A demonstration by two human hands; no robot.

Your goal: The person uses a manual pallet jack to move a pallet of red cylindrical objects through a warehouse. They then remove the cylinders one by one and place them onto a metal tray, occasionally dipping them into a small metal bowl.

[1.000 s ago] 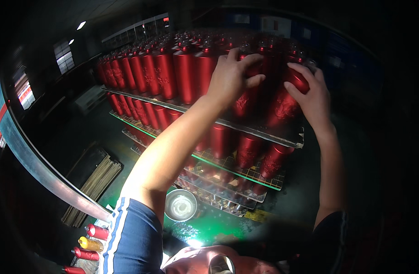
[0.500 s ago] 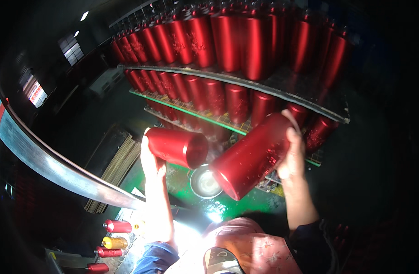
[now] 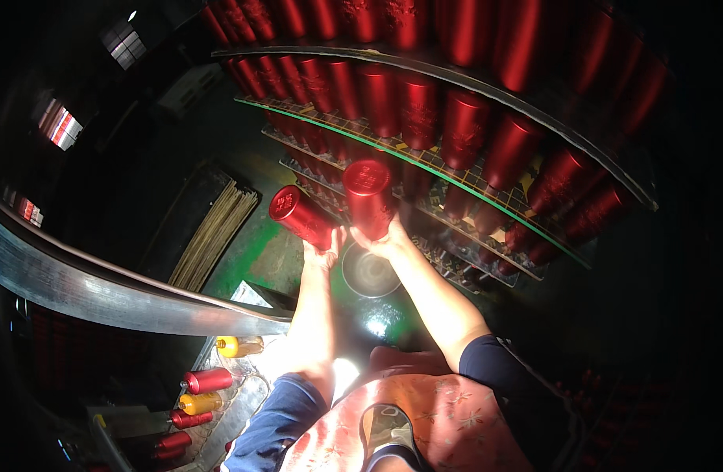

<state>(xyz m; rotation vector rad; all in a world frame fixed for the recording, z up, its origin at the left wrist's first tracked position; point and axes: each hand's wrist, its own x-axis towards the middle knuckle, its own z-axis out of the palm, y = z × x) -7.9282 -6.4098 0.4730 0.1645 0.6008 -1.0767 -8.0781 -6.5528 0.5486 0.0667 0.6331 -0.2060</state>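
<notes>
A glossy red metal bottle [image 3: 305, 220] is held in my left hand [image 3: 322, 253], tilted with its round base up and to the left. My right hand [image 3: 383, 239] grips a second red bottle [image 3: 369, 200], more upright, its marked base also turned up. The two bottles are side by side, slightly apart. My fingers are around their lower ends and hide them, so I cannot see the necks. Below my hands, partly behind my right wrist, is a round metal bowl [image 3: 371, 277].
Ahead and to the right rises a tiered rack [image 3: 456, 169] with rows of red bottles. A curved metal band [image 3: 125, 291] sweeps across the left. Red and yellow bottles [image 3: 208, 381] lie at lower left. A stack of thin boards [image 3: 212, 236] lies on the floor.
Both bottles have swung so their bases point up and away. My right hand has moved left, bringing its bottle beside the other; my left hand has shifted right. The view has tilted down.
</notes>
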